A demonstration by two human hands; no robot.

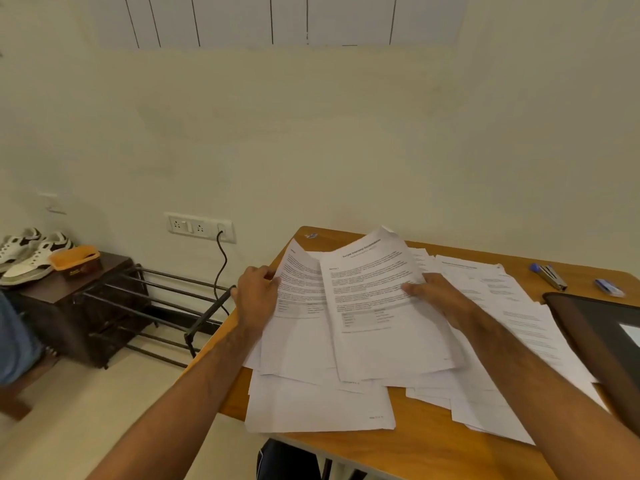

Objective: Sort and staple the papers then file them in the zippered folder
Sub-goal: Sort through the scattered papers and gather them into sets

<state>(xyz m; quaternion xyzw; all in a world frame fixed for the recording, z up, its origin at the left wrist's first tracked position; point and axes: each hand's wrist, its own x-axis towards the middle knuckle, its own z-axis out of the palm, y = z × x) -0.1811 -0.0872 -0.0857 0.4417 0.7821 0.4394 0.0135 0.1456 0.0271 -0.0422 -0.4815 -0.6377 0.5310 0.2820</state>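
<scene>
Sorting stage, head view. My left hand (258,292) pinches the left edge of one printed sheet (298,306), and my right hand (438,299) grips the right edge of a second, titled sheet (377,306), thumb on top; both sheets are lifted slightly off the loose papers (318,403) spread over the wooden table (433,448). I judge the step in hand to be sorting: comparing two pages to decide their order, with no stapling or filing begun. The next move calls for laying these two in sequence, squaring their edges, then reaching toward 2 o'clock for the stapler (549,276), which lies well apart from the hands near the table's far edge. The zippered folder (602,337) sits at 3 o'clock, dark, its left edge overlapping the paper spread; only part of it shows. Count: two hands, two held sheets, one stapler, one small blue box (609,287) just beside it at its right (possibly staples, too blurred to confirm), one folder. The loose sheets overlap too much to count exactly; at least six edges show. Off the table at 9 o'clock stands a shoe rack (145,306), with two sneakers (31,252) on a cabinet beside it.
</scene>
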